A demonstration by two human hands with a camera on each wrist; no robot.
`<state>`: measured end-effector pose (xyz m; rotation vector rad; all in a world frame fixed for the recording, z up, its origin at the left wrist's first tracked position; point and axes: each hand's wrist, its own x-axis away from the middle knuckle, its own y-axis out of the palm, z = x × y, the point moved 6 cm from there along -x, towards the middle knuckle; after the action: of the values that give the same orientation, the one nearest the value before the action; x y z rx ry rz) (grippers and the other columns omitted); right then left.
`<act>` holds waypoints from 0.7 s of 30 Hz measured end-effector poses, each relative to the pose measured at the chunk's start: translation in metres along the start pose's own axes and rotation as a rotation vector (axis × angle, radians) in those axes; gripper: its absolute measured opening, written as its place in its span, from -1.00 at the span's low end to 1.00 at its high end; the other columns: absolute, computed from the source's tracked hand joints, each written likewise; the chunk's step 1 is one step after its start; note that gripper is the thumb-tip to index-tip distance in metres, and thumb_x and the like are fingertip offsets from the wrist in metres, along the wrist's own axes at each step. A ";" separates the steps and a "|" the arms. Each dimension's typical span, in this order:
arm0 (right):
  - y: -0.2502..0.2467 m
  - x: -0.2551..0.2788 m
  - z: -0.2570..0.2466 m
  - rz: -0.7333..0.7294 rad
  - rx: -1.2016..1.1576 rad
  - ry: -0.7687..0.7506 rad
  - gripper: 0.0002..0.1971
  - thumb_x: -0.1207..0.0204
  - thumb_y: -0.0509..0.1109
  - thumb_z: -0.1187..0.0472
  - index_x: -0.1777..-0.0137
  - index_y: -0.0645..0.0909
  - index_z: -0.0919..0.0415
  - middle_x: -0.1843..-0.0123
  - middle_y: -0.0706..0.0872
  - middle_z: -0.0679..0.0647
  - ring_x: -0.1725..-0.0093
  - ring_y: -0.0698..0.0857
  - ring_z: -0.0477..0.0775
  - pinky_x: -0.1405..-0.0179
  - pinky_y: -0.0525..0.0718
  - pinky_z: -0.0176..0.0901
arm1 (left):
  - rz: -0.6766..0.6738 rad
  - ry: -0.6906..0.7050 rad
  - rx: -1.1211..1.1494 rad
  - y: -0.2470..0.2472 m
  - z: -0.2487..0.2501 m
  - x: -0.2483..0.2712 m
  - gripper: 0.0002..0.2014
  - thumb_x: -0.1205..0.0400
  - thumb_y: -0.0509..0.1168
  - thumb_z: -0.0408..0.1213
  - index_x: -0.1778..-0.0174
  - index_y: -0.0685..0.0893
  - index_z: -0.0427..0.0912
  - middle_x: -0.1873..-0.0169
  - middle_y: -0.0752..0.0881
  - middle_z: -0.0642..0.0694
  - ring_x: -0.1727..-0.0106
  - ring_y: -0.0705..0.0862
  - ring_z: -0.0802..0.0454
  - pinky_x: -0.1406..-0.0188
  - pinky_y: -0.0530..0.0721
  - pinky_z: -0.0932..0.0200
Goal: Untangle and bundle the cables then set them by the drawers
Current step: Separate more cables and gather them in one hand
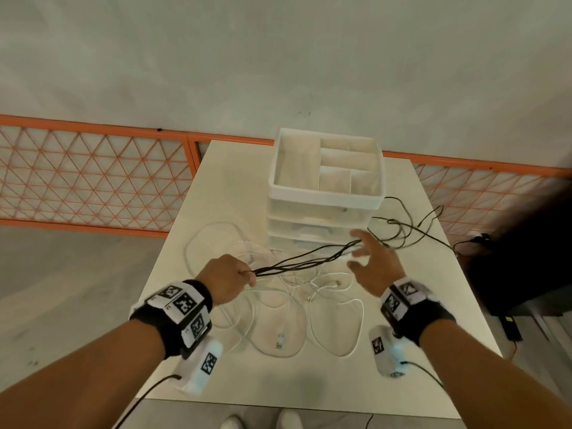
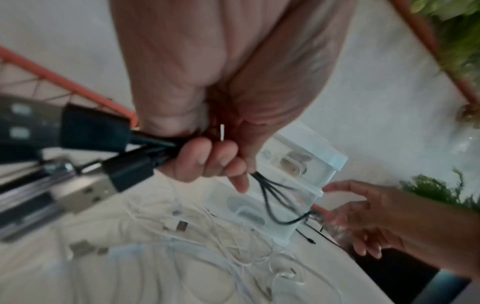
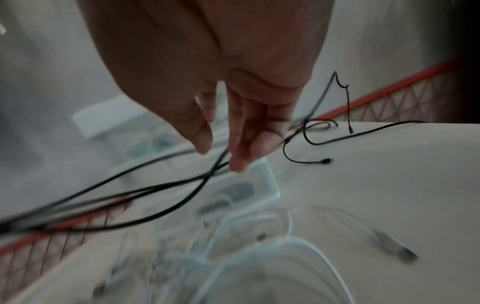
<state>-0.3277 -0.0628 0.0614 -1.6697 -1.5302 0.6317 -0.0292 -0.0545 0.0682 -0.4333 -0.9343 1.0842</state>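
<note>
My left hand [image 1: 230, 275] grips several black cables [image 1: 306, 261] near their USB plugs [image 2: 88, 133], fingers curled round them. The strands stretch rightward, lifted off the table, to my right hand [image 1: 370, 258], whose fingers [image 3: 239, 156] are spread and nearly straight, touching the strands without closing on them. Beyond it the black cables trail in loops [image 1: 402, 230] on the table's right side. A tangle of white cables [image 1: 278, 308] lies flat under both hands. The white plastic drawer unit [image 1: 325, 193] stands behind, its top tray open.
The white table [image 1: 402, 351] ends close on the left and right. An orange mesh railing [image 1: 93, 174] runs behind it. A dark object [image 1: 526, 249] sits off the right edge. Green plants [image 2: 446, 30] show in the left wrist view.
</note>
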 end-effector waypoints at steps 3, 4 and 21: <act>0.028 0.027 0.003 -0.013 0.114 -0.079 -0.73 -0.49 0.47 0.12 -0.11 0.53 -0.19 0.01 0.71 -0.24 -0.05 0.73 0.01 -0.04 0.66 -0.12 | 0.079 -0.045 0.225 0.005 -0.004 -0.003 -0.71 -0.71 0.19 -0.34 0.25 0.77 -0.14 0.44 0.60 0.08 0.37 0.53 0.06 0.43 0.41 0.23; 0.042 0.035 0.005 -0.070 0.187 -0.097 -0.72 -0.47 0.46 0.05 -0.12 0.51 -0.21 -0.08 0.65 -0.25 -0.08 0.73 0.02 -0.06 0.69 -0.07 | 0.087 -0.058 0.307 0.005 -0.004 -0.003 -0.71 -0.70 0.20 -0.33 0.28 0.76 -0.16 0.48 0.56 0.03 0.44 0.48 0.04 0.46 0.38 0.19; -0.061 0.012 -0.110 0.036 -0.803 -0.085 -0.39 -0.65 0.42 0.31 -0.56 0.24 -0.12 0.37 0.79 0.15 0.56 0.61 0.08 0.57 0.56 -0.14 | -0.140 0.267 0.691 -0.001 0.088 0.009 -0.80 -0.79 0.14 -0.23 0.16 0.48 -0.12 0.09 0.87 -0.17 0.47 0.25 0.11 0.45 0.24 0.19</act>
<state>-0.2755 -0.0748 0.1763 -2.2677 -1.9682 0.0818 -0.0991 -0.0584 0.1223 0.0613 -0.3108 1.1130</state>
